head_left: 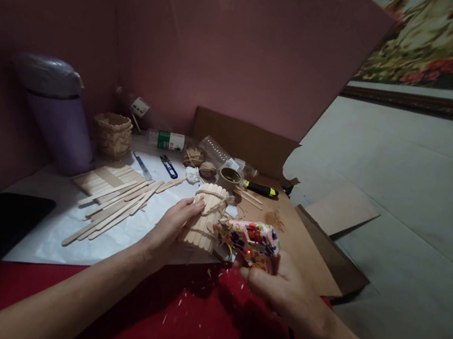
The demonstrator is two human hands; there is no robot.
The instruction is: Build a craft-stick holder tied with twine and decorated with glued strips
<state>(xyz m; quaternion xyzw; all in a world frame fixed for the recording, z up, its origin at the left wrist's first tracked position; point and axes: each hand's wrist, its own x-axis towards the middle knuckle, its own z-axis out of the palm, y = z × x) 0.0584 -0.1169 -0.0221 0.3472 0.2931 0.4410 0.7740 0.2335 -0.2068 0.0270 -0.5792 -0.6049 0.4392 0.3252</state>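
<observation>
My left hand [175,224] is closed on the left side of a small cylinder of wooden craft sticks [202,224]. Twine wraps round this cylinder near its top and bottom, with a crossing piece on the front. In my right hand [265,276] is a flower-patterned glue gun [247,239] with a small red light, its front end pointing left at the cylinder's right side. Whether its tip touches the twine cannot be made out. A roll of tape [223,251] lies partly hidden beneath the glue gun.
Loose craft sticks [117,206] and a flat stick panel [105,178] lie on the left. Behind are a woven basket [112,134], plastic bottles [216,152], twine balls [194,157], blue snips [168,166] and a yellow-black cutter [261,189]. Cardboard [301,239] covers the right side.
</observation>
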